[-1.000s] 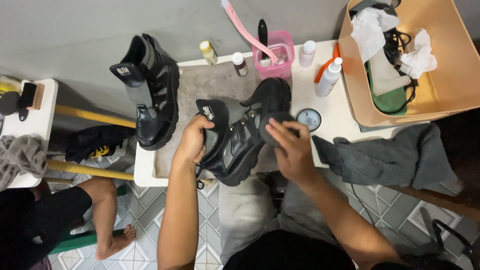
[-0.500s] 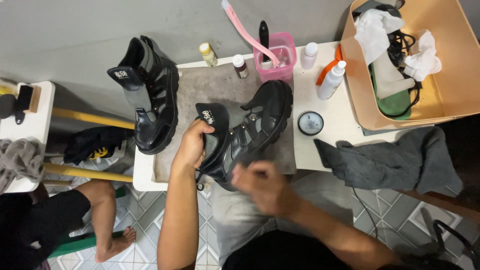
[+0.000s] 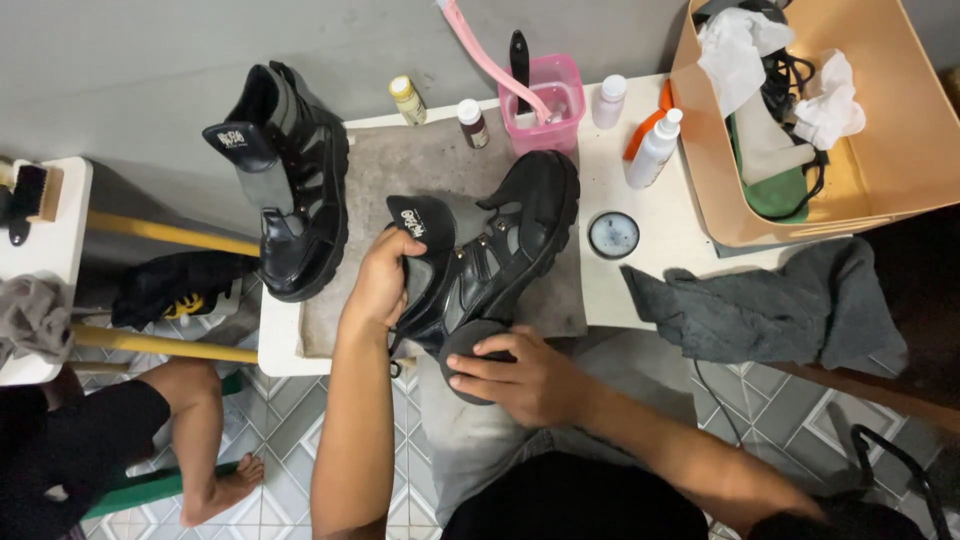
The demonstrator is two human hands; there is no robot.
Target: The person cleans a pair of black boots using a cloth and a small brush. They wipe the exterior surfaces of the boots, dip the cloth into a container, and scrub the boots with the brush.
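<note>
gripping black boot (image 3: 495,255), left hand (image 3: 383,280); right hand (image 3: 525,377) presses dark pad (image 3: 470,345) (fingers flat).

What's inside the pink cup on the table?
The pink cup holds a long pink handle and a black handle, both sticking out the top. Their lower ends are hidden inside, so what kind of tools they are can't be told.

The right hand (image 3: 525,375) hides the boot's toe (image 3: 470,350); the tan bin (image 3: 900,150) is cut off at the edge.
</note>
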